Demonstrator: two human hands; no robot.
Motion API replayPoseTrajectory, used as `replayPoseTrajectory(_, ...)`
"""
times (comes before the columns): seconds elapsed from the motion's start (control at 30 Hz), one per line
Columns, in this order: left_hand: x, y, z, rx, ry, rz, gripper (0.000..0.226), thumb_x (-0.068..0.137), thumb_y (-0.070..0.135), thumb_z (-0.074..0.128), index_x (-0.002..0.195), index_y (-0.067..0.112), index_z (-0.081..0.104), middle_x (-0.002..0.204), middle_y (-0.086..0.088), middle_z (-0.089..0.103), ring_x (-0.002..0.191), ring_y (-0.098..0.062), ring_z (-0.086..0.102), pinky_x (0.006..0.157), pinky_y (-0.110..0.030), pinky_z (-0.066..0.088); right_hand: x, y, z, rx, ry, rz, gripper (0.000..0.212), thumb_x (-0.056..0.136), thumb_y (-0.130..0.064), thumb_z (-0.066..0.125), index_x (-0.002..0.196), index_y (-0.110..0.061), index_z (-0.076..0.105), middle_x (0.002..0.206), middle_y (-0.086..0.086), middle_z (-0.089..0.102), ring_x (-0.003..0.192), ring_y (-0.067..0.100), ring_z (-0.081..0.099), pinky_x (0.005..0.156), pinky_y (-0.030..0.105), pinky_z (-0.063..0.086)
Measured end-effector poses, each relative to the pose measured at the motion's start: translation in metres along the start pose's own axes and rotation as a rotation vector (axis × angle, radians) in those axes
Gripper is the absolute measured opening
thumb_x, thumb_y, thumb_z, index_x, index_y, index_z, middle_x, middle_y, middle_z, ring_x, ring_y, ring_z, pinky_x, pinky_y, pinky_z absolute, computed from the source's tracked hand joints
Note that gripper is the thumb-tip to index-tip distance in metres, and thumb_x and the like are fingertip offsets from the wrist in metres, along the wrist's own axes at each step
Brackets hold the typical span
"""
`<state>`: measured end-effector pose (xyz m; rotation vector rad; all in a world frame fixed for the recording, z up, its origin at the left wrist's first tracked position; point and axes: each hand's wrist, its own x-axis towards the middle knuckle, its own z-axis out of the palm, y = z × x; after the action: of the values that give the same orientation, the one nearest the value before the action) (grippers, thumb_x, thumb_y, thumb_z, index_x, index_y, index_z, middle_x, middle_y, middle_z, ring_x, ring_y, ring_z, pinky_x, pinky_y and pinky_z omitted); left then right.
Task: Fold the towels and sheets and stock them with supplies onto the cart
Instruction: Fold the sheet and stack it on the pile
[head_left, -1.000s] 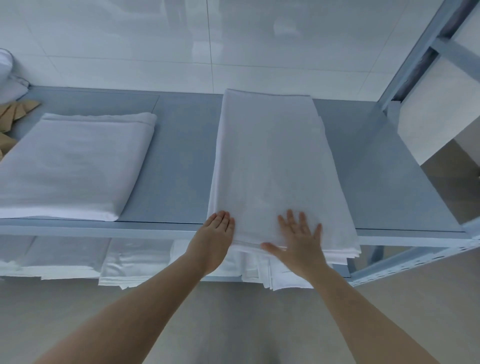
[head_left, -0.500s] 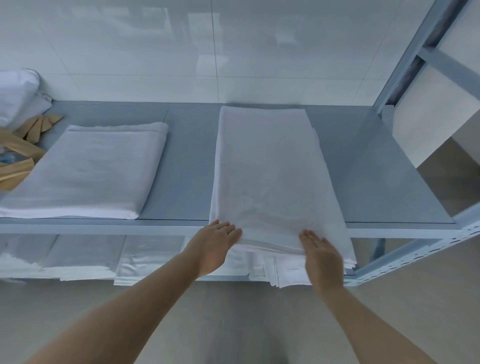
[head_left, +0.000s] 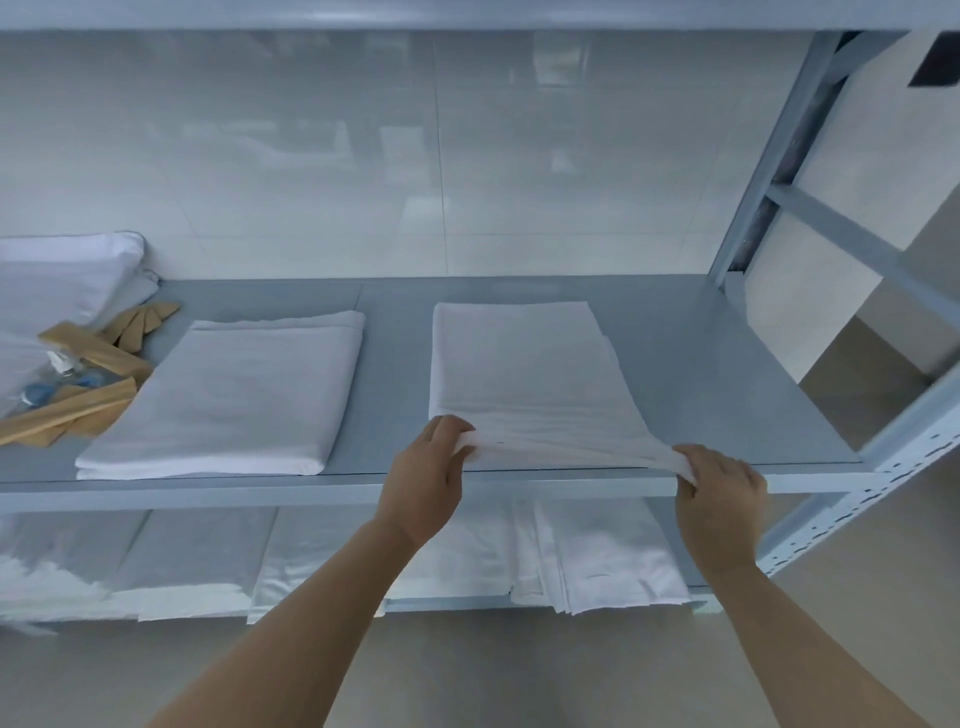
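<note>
A long folded white sheet (head_left: 524, 374) lies on the grey shelf (head_left: 389, 395), running from the back wall to the front edge. My left hand (head_left: 426, 478) pinches its near left corner. My right hand (head_left: 722, 488) grips its near right corner. The near edge is lifted a little off the shelf between both hands. A second folded white sheet (head_left: 234, 395) lies flat to the left, apart from the first.
Wooden hangers (head_left: 88, 374), small bottles (head_left: 47, 384) and a white pillow (head_left: 57, 280) sit at the shelf's far left. More white linen (head_left: 597, 556) is stacked on the lower shelf. A grey upright post (head_left: 769, 156) stands at the right.
Both hands went from lying flat on the sheet's near end to gripping its two near corners and lifting the edge. The camera view has tilted up.
</note>
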<state>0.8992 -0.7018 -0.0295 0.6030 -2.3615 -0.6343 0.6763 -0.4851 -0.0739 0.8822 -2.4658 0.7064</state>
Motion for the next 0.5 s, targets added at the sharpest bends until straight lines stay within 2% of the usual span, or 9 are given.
replayPoseTrajectory(0.13, 0.008, 0.002, -0.022, -0.033, 0.143, -0.027, 0.011, 0.094, 0.008, 0.052, 0.104, 0.006, 0.055, 0.096, -0.004, 0.061, 0.075, -0.03, 0.057, 0.063, -0.033, 0.044, 0.012, -0.021, -0.018, 0.077, 0.152, -0.006, 0.038, 0.07, 0.014, 0.069, 0.104, -0.003, 0.067, 0.092, 0.016, 0.068, 0.085, 0.04, 0.06, 0.088, 0.05, 0.043)
replayPoseTrajectory(0.23, 0.015, 0.005, -0.04, -0.014, 0.24, -0.003, 0.02, 0.093, 0.017, 0.048, 0.106, 0.005, 0.058, 0.098, -0.006, 0.064, 0.075, -0.029, 0.059, 0.064, -0.029, 0.041, 0.018, -0.039, -0.029, 0.119, 0.229, -0.048, 0.034, 0.074, 0.015, 0.063, 0.105, 0.001, 0.066, 0.091, 0.019, 0.065, 0.085, 0.043, 0.059, 0.081, 0.049, 0.045)
replayPoseTrajectory(0.3, 0.02, 0.007, -0.05, -0.005, 0.289, 0.017, 0.02, 0.093, 0.015, 0.05, 0.105, 0.002, 0.06, 0.092, -0.007, 0.064, 0.068, -0.029, 0.058, 0.062, -0.027, 0.039, 0.023, -0.048, -0.036, 0.128, 0.262, -0.079, 0.034, 0.073, 0.01, 0.054, 0.104, 0.003, 0.066, 0.091, 0.022, 0.064, 0.083, 0.044, 0.06, 0.074, 0.048, 0.048)
replayPoseTrajectory(0.4, 0.029, 0.007, -0.063, -0.011, 0.354, 0.028, 0.019, 0.092, 0.016, 0.052, 0.101, 0.004, 0.062, 0.078, 0.0, 0.058, 0.056, -0.018, 0.044, 0.057, -0.024, 0.034, 0.032, -0.058, -0.041, 0.126, 0.295, -0.124, 0.039, 0.069, 0.005, 0.047, 0.103, 0.004, 0.067, 0.089, 0.023, 0.063, 0.079, 0.044, 0.06, 0.067, 0.047, 0.049)
replayPoseTrajectory(0.5, 0.044, 0.001, -0.068, -0.01, 0.379, 0.051, 0.019, 0.092, 0.017, 0.052, 0.1, 0.005, 0.063, 0.083, -0.004, 0.064, 0.059, -0.011, 0.041, 0.057, -0.022, 0.033, 0.046, -0.06, -0.041, 0.119, 0.319, -0.161, 0.039, 0.069, 0.006, 0.047, 0.102, 0.003, 0.068, 0.087, 0.021, 0.063, 0.075, 0.042, 0.06, 0.061, 0.044, 0.05)
